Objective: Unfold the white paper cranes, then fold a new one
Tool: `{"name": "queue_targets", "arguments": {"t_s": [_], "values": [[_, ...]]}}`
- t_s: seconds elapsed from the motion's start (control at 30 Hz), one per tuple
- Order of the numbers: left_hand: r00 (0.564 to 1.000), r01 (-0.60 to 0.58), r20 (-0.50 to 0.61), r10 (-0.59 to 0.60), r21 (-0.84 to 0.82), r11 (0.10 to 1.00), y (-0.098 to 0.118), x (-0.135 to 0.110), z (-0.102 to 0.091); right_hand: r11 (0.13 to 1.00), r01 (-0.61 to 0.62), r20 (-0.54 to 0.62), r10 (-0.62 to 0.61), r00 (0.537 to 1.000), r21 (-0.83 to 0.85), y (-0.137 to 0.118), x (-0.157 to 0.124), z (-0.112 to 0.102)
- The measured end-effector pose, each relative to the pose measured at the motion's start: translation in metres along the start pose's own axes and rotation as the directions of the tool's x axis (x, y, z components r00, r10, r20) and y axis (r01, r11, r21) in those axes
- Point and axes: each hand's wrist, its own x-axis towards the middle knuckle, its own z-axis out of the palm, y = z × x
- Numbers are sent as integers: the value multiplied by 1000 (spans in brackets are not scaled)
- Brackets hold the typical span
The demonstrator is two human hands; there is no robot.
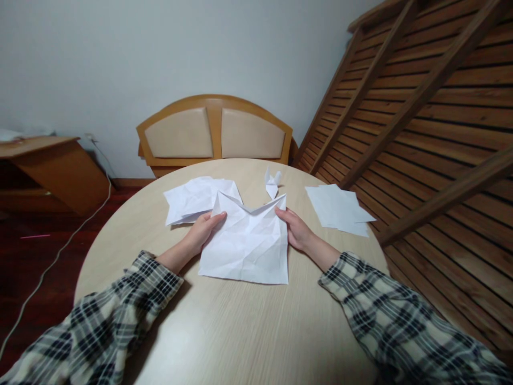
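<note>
A creased white sheet of paper [246, 246] is held up over the near middle of the table, its top edge dipping at the centre. My left hand [203, 232] grips its left side, thumb on the face toward me and the other fingers mostly behind. On the right side, my right hand [295, 229] pinches it the same way. Behind the sheet's left corner lies a pile of crumpled white papers [188, 198]. A small folded paper figure [272, 183], with pointed parts sticking up, stands just beyond the sheet's right corner.
Flat white sheets [336, 207] overlap near the right edge of the round wooden table [240, 337]. A headboard [216, 128] leans by the wall behind. Slatted wooden panels [433, 123] rise at right. A desk [52, 166] and a white cable [60, 251] are at left.
</note>
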Motion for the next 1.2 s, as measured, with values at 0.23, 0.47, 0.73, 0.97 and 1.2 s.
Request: {"name": "queue_targets", "arguments": {"t_s": [0.23, 0.47, 0.73, 0.97, 1.2], "values": [[984, -174, 37, 173, 42, 984, -2, 4, 0, 997, -1, -24, -1, 1000, -80, 1, -1, 0], [993, -119, 7, 119, -1, 993, -1, 2, 0, 995, -26, 7, 27, 1000, -92, 3, -1, -1], [997, -6, 70, 16, -144, 990, -2, 4, -1, 998, -56, -93, 53, 994, -25, 4, 2, -2], [996, -63, -63, 57, -96, 993, 0, 6, 0, 993, -113, -138, 116, 984, 24, 4, 5, -4], [993, 8, -111, -28, -179, 984, -2, 10, -1, 980, -176, -86, 185, 979, 97, 6, 7, -7]]}}
